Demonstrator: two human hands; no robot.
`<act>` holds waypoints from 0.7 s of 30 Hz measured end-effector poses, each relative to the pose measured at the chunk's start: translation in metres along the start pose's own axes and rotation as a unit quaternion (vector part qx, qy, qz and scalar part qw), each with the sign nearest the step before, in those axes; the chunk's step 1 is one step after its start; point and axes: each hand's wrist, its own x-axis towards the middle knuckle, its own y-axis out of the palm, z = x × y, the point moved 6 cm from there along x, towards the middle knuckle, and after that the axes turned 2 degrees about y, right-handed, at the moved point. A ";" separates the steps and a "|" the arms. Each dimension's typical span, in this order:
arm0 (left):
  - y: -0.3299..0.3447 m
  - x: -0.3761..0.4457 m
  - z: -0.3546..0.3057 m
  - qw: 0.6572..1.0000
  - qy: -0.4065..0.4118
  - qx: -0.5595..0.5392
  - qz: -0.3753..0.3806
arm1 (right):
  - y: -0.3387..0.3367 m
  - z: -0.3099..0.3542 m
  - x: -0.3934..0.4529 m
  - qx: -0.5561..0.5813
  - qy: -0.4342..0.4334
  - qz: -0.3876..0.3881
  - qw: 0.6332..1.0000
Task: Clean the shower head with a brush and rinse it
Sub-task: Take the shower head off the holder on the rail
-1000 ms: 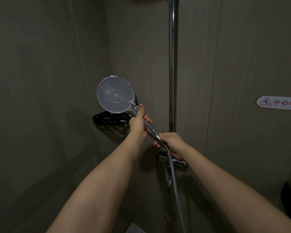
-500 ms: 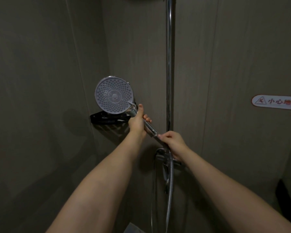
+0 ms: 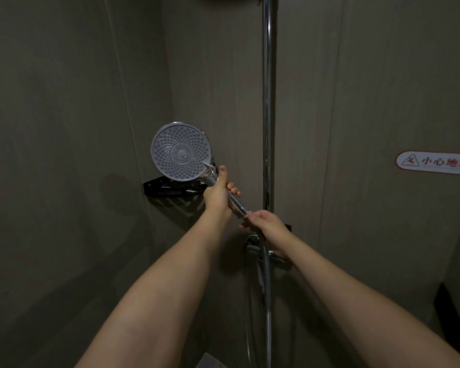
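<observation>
Reaching up from the bottom of the frame, two bare forearms converge on a handheld shower head held out in front of the grey wall panels. The right hand is nearer, its fingers pinched around the lower end of the chrome handle, just where the hose joins and drops straight down. Under that wrist sits the chrome mixer valve, partly hidden by the arm. Further up the handle, the left hand is wrapped around the shaft in a closed grip — thumb lying along the neck just below the round head, fingertips showing on the far side. The handle slants up and to the left between the two hands. The head's pale spray face, dotted with rings of nozzles, is turned toward the camera and looks dry; whether any water runs I cannot tell. Behind the head, in the corner where the walls meet, a black corner shelf is fixed to the wall. Right of the hands the chrome riser pipe runs vertically up the wall — and far right, a white caution sticker with red characters.
</observation>
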 end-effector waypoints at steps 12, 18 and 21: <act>0.001 -0.007 -0.003 1.000 0.003 0.006 -0.001 | 0.000 -0.002 -0.003 0.066 0.042 -0.005 0.997; 0.004 -0.009 0.000 1.000 0.001 0.013 -0.001 | -0.005 0.001 -0.010 -0.013 0.021 0.000 1.000; 0.005 -0.010 0.002 1.000 0.001 0.012 -0.002 | -0.003 -0.004 -0.010 0.046 0.048 0.009 0.998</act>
